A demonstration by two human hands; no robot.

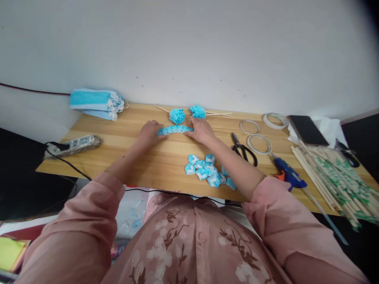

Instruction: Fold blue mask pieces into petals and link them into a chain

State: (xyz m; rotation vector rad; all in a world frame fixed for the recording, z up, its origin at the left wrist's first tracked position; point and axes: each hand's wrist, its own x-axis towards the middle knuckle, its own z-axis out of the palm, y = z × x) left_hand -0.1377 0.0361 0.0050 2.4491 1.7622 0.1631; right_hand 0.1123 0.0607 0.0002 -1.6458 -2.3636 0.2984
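A row of overlapping blue folded petals lies across the wooden table between my hands. My left hand has its left end between thumb and fingers. At the right end, my right hand pinches the strip in the same way. Just behind are two blue flowers on thin sticks, the left flower and the right flower; the right one is close to my right fingertips. A pile of blue folded petals with white tape strips lies nearer to me, beside my right forearm.
A stack of blue masks and a power strip are at left. On the right are tape rolls, black-handled scissors, a blue glue gun, a phone and wrapped sticks. A cable runs along the front edge.
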